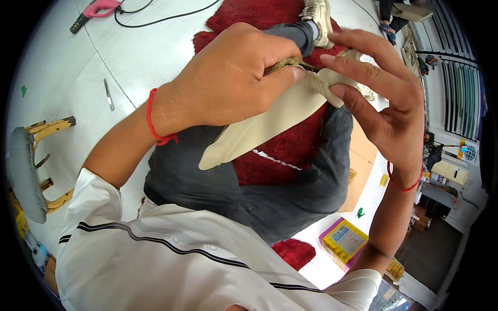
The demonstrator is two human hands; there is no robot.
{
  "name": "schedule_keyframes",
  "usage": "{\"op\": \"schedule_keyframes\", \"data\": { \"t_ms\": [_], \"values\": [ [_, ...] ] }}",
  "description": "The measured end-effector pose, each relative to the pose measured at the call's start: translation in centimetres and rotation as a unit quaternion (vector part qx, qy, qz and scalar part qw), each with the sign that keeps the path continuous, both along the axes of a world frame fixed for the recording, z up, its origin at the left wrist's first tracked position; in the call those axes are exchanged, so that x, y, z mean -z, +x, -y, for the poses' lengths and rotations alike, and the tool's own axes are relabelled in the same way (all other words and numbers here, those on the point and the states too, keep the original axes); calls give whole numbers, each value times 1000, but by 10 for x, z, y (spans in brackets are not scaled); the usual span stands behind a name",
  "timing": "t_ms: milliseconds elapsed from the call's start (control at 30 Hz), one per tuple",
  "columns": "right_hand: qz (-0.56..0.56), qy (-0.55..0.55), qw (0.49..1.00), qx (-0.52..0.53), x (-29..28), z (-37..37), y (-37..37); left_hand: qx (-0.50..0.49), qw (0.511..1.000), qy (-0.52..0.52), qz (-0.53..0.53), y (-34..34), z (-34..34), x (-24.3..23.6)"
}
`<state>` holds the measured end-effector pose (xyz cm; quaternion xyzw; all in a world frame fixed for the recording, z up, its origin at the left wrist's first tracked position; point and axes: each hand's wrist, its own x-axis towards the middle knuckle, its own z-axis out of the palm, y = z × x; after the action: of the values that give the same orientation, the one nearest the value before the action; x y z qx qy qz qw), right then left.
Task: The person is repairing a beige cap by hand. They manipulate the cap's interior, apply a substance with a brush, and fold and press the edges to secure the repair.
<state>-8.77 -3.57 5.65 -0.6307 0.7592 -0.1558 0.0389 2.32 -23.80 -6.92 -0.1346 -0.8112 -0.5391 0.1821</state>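
I hold a long cream panel [264,124], leather-like and smooth on its upper face, above my lap. My left hand [228,78] grips its far edge, thumb on top and fingers curled under. Just past that thumb a rough brownish strip with a dark gap shows along the edge. At the panel's right end my right hand [386,88] pinches a folded cream flap [329,85] between thumb and fingers, the other fingers raised. The panel's narrow end points down and left over my grey trousers [207,176]. What lies beneath my left palm is hidden.
Under my legs lies a red rug [275,155]. A pink heat gun [98,13] with a black cord rests on the white floor, a slim pen-like tool [108,94] nearer. A padded stool [26,171] lies left; a yellow box [343,239] and cardboard [360,160] lie right.
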Motion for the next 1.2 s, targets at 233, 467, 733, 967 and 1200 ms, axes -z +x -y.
{"op": "schedule_keyframes", "data": {
  "t_ms": [233,467,733,967,1200],
  "values": [
    [47,72,996,14,-29,-9,-8,14,992,-25,-121,-16,-18,-13],
    [-41,45,996,67,-23,-14,3,-26,996,-25,-82,-14,-31,-23],
    [-11,11,1000,18,-23,-16,-4,-21,995,-20,-98,-19,-32,-22],
    [-63,44,994,78,-29,-21,11,-32,990,-12,-138,-24,-37,-19],
    [-15,31,997,69,-33,-23,8,-4,991,-6,-132,-28,-42,-25]
  ]
}}
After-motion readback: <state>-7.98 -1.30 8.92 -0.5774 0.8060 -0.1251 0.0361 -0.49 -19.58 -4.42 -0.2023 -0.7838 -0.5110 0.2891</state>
